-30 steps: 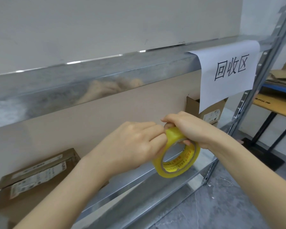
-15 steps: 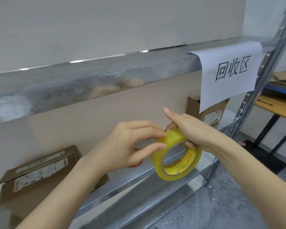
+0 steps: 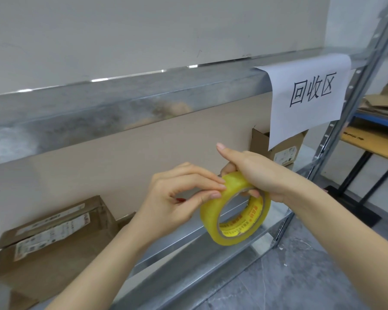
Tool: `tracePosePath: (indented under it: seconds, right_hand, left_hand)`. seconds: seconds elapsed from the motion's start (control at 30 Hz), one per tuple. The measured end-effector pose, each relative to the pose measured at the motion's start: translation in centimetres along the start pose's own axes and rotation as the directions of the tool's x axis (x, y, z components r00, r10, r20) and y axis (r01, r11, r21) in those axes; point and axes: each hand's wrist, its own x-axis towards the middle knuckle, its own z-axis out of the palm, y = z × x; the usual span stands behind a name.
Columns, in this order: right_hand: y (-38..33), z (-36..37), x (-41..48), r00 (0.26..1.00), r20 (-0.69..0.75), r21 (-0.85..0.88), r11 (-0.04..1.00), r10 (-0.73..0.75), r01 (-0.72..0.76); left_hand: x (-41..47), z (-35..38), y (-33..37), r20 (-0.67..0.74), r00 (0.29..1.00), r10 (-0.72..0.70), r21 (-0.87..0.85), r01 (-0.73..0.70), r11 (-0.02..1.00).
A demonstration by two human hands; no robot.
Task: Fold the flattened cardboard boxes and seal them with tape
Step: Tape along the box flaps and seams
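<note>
Here, one yellowish tape roll is held in the air in front of a metal shelf, between two hands. The right hand is clamped on the roll's top, fingers curled through its hole and forefinger stretched straight out. The left hand, just left of the roll, pinches at its outer face with thumb and fingertips. Two boxes stand on the shelf: the left box beside the left forearm, the right box partly behind a single paper sign. Flattened cardboard lies on another rack, far right.
</note>
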Motion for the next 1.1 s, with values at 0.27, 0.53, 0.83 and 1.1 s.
tracePosePath:
  seconds: [0.27, 0.53, 0.83, 1.1]
  right_hand:
    - [-0.4, 0.5, 0.2, 1.0, 0.012, -0.038, 0.999, 0.008, -0.008]
    - [-1.3, 1.4, 0.1, 0.999, -0.042, -0.11, 0.994, -0.025, 0.02]
    - [-1.3, 1.9, 0.2, 0.997, -0.046, -0.145, 0.988, -0.06, 0.053]
    - [-1.2, 2.3, 0.7, 0.996, -0.072, -0.184, 0.982, -0.048, 0.034]
  left_hand:
    - [-0.3, -0.7, 0.3, 0.089, 0.966, 0.244, 0.378, -0.26, 0.889]
    - [0.2, -1.4, 0.6, 0.245, 0.945, 0.214, 0.572, -0.32, 0.755]
    - [0.2, -1.7, -0.2, 0.115, 0.993, 0.038, 0.422, -0.083, 0.903]
    - [-1.2, -1.9, -0.5, 0.032, 0.978, -0.206, -0.028, 0.207, 0.978]
